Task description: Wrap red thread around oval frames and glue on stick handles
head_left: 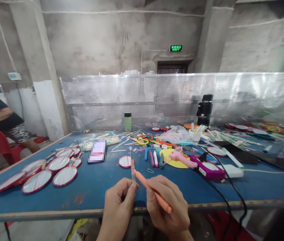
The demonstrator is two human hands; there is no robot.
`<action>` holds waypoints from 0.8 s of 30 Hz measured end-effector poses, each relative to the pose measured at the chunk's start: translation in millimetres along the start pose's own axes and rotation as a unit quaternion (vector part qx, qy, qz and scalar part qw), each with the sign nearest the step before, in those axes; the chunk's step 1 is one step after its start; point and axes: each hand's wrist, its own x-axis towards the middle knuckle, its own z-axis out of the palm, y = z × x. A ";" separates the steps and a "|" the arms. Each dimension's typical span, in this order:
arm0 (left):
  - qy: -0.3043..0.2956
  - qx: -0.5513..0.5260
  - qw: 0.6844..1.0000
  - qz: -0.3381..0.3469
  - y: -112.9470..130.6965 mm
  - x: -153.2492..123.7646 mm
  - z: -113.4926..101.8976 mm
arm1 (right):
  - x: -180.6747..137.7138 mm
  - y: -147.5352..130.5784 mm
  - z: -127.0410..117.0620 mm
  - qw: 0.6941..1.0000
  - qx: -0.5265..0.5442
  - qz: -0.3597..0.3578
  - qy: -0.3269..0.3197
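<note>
Between thumb and fingers, my left hand (120,202) pinches the lower end of a thin flat stick (132,164), held upright and coloured orange and greenish along its length. My right hand (167,204) grips an orange marker pen (157,194) like a writing tool, its tip at the stick's side. Just behind the stick lies a small round red-rimmed disc (125,162). Several capped markers (153,158) in blue, purple, white and teal lie right of it, near a loose rubber band (150,171).
Red-rimmed round discs (36,181) are grouped at left, near a phone (97,151). At right lie a pink glue gun (183,158), a purple device (208,167) and black cables (239,190). A green bottle (128,122) and black thermos (205,110) stand behind. A person (1,117) sits left.
</note>
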 end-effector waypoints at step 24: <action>0.014 -0.009 1.000 -0.008 -1.1 -1.4 1.8 | -7.0 3.5 -0.5 0.999 0.016 0.024 0.019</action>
